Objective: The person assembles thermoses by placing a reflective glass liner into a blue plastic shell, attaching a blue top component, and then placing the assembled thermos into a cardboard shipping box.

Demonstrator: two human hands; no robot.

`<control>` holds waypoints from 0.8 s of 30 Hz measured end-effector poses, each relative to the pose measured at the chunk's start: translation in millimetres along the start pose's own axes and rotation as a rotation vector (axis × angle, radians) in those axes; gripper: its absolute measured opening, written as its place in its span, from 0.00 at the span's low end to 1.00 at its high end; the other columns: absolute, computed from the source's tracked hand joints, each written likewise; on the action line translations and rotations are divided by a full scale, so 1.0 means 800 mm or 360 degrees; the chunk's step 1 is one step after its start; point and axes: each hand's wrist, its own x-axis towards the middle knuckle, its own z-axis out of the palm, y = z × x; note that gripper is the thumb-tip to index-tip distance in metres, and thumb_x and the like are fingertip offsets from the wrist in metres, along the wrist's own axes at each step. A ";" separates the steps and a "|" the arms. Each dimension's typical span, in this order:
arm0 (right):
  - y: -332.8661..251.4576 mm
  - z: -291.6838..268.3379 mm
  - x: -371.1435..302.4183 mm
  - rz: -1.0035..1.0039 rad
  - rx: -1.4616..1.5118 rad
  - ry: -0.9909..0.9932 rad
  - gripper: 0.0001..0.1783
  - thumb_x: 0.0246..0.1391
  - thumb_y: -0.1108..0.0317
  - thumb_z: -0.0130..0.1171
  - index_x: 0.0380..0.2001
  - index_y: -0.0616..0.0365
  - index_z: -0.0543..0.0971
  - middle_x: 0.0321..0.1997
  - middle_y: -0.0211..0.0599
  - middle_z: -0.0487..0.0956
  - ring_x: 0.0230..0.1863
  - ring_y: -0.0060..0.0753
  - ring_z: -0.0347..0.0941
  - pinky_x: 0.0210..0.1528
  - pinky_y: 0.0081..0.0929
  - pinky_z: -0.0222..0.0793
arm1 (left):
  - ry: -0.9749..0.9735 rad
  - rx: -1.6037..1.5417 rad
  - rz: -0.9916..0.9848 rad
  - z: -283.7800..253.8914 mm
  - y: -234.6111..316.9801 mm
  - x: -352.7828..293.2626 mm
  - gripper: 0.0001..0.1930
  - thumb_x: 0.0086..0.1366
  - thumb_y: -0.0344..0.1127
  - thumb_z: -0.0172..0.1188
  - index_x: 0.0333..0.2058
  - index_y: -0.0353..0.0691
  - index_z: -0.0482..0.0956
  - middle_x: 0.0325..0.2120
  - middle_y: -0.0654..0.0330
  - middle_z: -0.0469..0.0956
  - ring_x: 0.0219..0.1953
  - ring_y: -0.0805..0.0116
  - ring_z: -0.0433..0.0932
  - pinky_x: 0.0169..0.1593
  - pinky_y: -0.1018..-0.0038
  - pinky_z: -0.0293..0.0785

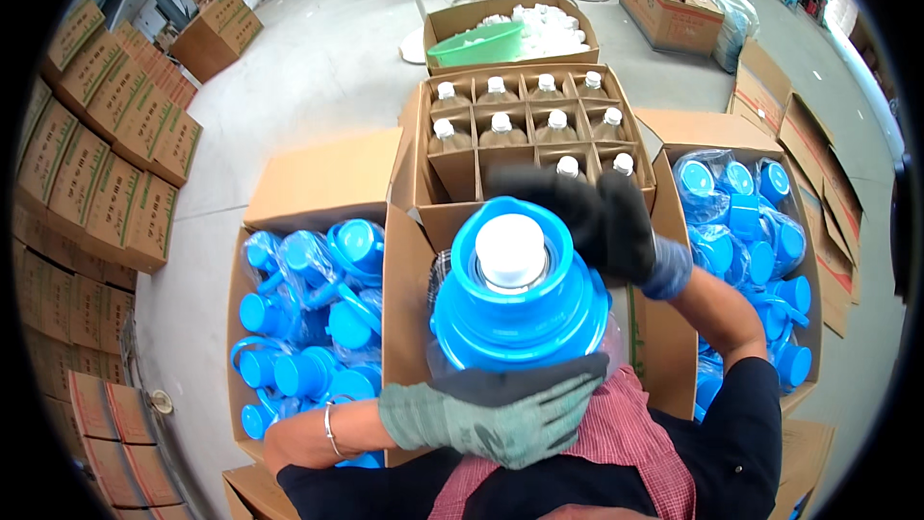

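The blue flask [525, 323] is dead centre in my feed, white cap [510, 250] facing up, and the left hand [496, 409] has its palm wrapped against the flask's near side, so I'd call that grip grasping it. The right hand [616, 231] is a blur just beside the flask's upper rim, on the right; honestly can't tell if that grip is clenched, released or touching. My guess is the step is steadying the flask while the right hand works near the rim, so I'd want the left palm low and snug, even pressure so nothing tips, fingers off the cap. Past the flask there's a divided carton [457, 178] of white-capped bottles [500, 130], with a box [322, 173] of bagged blue parts [303, 371] to its left and another box [707, 130] to its right. Writing-wise: the stacked cartons [106, 183] far left of the flask carry green and red printing, a printed carton [669, 14] sits well beyond and right, and the left glove [423, 419] has a dark mark [486, 438].
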 end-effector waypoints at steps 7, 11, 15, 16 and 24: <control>-0.019 0.002 -0.028 -0.0270 -0.1057 -0.0050 0.57 0.50 0.21 0.43 0.65 0.63 0.65 0.70 0.48 0.62 0.73 0.44 0.54 0.73 0.42 0.48 | -0.0107 -0.0128 0.0048 -0.006 -0.006 0.011 0.15 0.53 0.36 0.55 0.35 0.32 0.81 0.43 0.45 0.80 0.53 0.45 0.77 0.62 0.50 0.70; -0.006 -0.016 -0.055 -0.0259 -0.0624 0.0161 0.61 0.42 0.29 0.63 0.69 0.61 0.57 0.70 0.52 0.60 0.73 0.47 0.53 0.72 0.44 0.51 | -0.0151 -0.0184 -0.0018 -0.009 -0.001 0.021 0.15 0.53 0.35 0.54 0.35 0.31 0.81 0.43 0.45 0.80 0.52 0.46 0.78 0.62 0.50 0.71; 0.028 -0.075 -0.146 -0.0359 -0.2045 -0.0034 0.63 0.32 0.39 0.76 0.67 0.63 0.60 0.71 0.56 0.55 0.72 0.58 0.51 0.71 0.52 0.47 | -0.0103 -0.0076 -0.0158 0.007 0.000 0.028 0.14 0.53 0.35 0.55 0.35 0.31 0.80 0.42 0.43 0.79 0.52 0.44 0.77 0.61 0.51 0.72; 0.063 -0.077 -0.179 -0.0208 -0.1875 0.0071 0.62 0.31 0.35 0.76 0.65 0.62 0.63 0.69 0.60 0.55 0.70 0.64 0.52 0.70 0.58 0.45 | -0.0109 -0.0121 -0.0234 0.015 -0.016 0.019 0.17 0.49 0.37 0.58 0.36 0.34 0.81 0.44 0.41 0.78 0.52 0.45 0.77 0.60 0.49 0.71; 0.006 -0.036 -0.082 -0.0848 -0.2558 -0.0072 0.21 0.37 0.61 0.65 0.39 0.53 0.77 0.46 0.40 0.74 0.48 0.49 0.69 0.51 0.48 0.66 | -0.0848 -0.0350 -0.1382 0.034 -0.110 -0.019 0.18 0.50 0.36 0.66 0.42 0.44 0.79 0.41 0.56 0.78 0.49 0.56 0.75 0.55 0.64 0.71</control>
